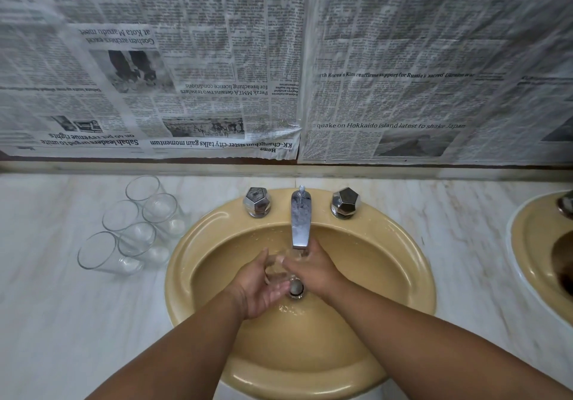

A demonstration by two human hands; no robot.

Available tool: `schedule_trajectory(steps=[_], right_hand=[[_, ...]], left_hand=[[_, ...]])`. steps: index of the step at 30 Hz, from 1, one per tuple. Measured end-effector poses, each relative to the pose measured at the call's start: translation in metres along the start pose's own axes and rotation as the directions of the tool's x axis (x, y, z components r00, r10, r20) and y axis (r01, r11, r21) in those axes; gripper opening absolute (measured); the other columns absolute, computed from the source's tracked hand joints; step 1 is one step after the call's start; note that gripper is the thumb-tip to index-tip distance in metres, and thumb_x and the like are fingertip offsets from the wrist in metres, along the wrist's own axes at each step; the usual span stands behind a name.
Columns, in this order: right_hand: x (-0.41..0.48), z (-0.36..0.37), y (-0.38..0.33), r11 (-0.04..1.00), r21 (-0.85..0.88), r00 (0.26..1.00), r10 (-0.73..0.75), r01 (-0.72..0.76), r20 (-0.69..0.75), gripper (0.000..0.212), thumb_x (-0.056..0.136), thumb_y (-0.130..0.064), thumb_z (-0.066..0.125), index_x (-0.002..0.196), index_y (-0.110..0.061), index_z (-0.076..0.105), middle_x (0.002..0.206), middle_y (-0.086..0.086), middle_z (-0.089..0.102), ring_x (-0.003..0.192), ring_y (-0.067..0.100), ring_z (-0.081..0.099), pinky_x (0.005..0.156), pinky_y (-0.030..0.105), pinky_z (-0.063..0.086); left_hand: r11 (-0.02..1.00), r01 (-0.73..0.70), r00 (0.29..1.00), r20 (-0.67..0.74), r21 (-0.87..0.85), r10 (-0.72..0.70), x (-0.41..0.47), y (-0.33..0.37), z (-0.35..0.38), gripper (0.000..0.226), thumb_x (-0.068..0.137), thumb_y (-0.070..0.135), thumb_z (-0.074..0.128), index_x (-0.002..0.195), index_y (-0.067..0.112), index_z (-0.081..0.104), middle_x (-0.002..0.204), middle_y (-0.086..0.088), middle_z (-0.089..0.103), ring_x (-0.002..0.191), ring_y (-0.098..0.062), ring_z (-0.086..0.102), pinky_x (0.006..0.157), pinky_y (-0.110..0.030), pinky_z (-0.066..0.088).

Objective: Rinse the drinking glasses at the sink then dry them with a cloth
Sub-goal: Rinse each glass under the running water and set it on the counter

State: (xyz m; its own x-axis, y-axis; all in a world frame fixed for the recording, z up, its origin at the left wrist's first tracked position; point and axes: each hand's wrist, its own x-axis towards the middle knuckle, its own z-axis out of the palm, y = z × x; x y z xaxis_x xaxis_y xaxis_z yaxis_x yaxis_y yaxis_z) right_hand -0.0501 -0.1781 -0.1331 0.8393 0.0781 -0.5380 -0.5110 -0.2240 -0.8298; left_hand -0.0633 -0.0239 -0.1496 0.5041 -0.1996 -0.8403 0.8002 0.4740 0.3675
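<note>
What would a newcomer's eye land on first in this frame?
The left hand and right hand together hold a clear glass under the chrome spout, in the middle of a mustard-yellow basin. Behind it, newspaper sheets cover the wall, some upside down. Five more glasses stand clustered on the marble counter, left of the basin.

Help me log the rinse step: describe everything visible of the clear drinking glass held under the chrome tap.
The clear drinking glass is a plain, smooth-walled transparent tumbler, held tilted on its side just below the chrome tap spout, over the mustard-yellow oval basin. The left hand cups it from beneath; the right hand grips its far end. The hands and running water hide much of it, so which end faces the spout is unclear.
</note>
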Motion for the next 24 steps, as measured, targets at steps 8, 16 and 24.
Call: schedule_trajectory(steps=[8,16,24], right_hand=[[-0.015,0.003,0.009,0.985,-0.122,0.990,-0.129,0.122,-0.056,0.063,0.069,-0.041,0.092,0.121,-0.032,0.057,0.114,0.000,0.067,0.107,0.021,0.069,0.094,0.036,0.058],[-0.042,0.007,0.027,0.970,-0.157,0.980,0.194,-0.187,0.033,0.086,0.083,-0.037,0.088,0.152,-0.026,0.038,0.127,0.001,0.061,0.079,0.005,0.061,0.055,0.016,0.044],[-0.049,0.045,0.026,0.939,-0.254,0.972,0.223,-0.233,-0.067,0.012,0.088,-0.010,0.070,0.099,-0.012,0.066,0.084,0.008,0.056,0.057,0.018,0.045,0.050,0.026,0.032]], left_hand=[[0.997,-0.011,1.000,0.006,-0.075,0.011,-0.020,0.000,-0.007,0.036,0.114,0.026,0.047,0.101,-0.003,0.064,0.082,-0.020,0.074,0.067,-0.027,0.076,0.065,-0.036,0.066],[0.681,-0.368,0.882,0.007,0.633,0.470,-0.043,0.021,-0.029,0.048,0.089,0.042,0.080,0.123,0.014,0.060,0.097,-0.007,0.068,0.082,-0.025,0.065,0.082,-0.039,0.053],[0.086,-0.471,0.689,0.305,0.878,0.658,-0.086,0.045,-0.045,0.058,0.093,0.027,0.080,0.145,0.017,0.057,0.134,0.001,0.055,0.122,-0.013,0.057,0.108,-0.025,0.044]])
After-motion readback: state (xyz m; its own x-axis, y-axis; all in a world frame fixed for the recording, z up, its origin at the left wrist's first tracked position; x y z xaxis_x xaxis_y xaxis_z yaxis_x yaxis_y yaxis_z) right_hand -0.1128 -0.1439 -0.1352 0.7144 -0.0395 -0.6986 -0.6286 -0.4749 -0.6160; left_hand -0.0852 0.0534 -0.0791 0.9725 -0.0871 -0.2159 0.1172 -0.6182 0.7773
